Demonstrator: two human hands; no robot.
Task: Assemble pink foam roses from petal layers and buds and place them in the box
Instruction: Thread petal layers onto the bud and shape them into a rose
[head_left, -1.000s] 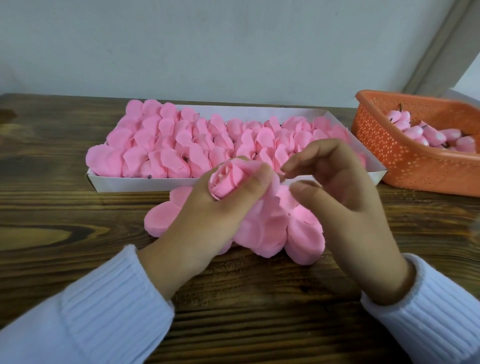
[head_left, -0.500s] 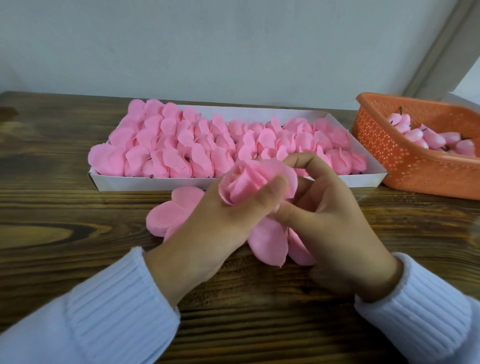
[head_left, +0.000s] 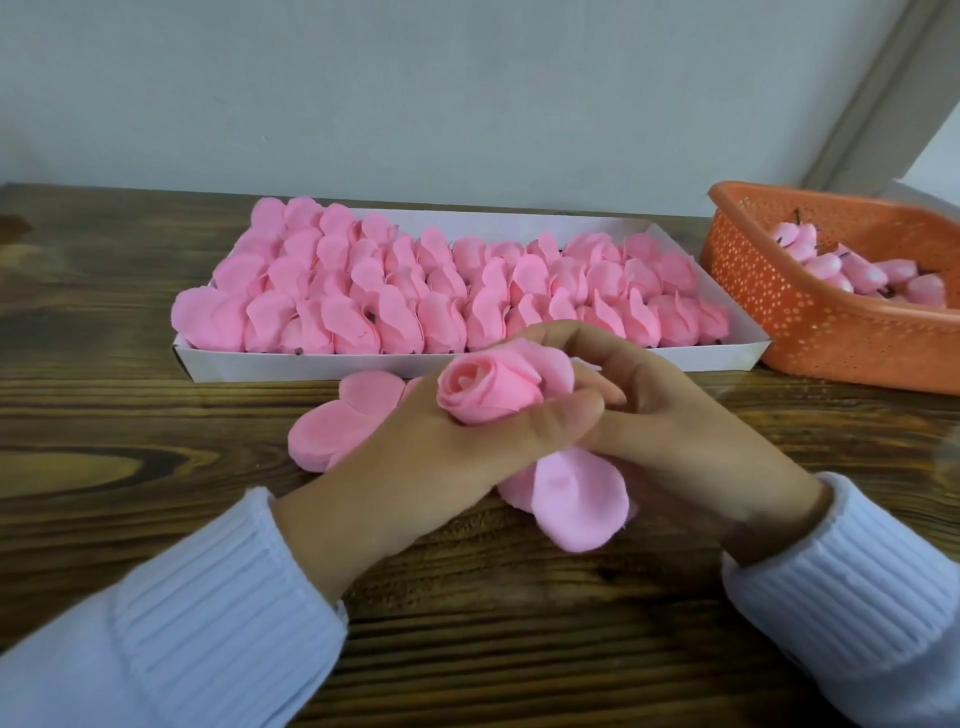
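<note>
My left hand grips a pink foam rose, its bud wrapped in petals and facing up-left. My right hand curls round the same rose from the right, fingers pressing a petal against the bud. Loose outer petals hang below both hands. A stack of flat petal layers lies on the table, partly hidden behind my left hand. The white box behind holds several rows of pink roses.
An orange perforated basket at the right holds several pink buds with dark stems. The dark wooden table meets a pale wall behind the box.
My right hand has come in from an open pose and closed round the rose. A petal has folded up against the bud. The rose has sunk slightly.
</note>
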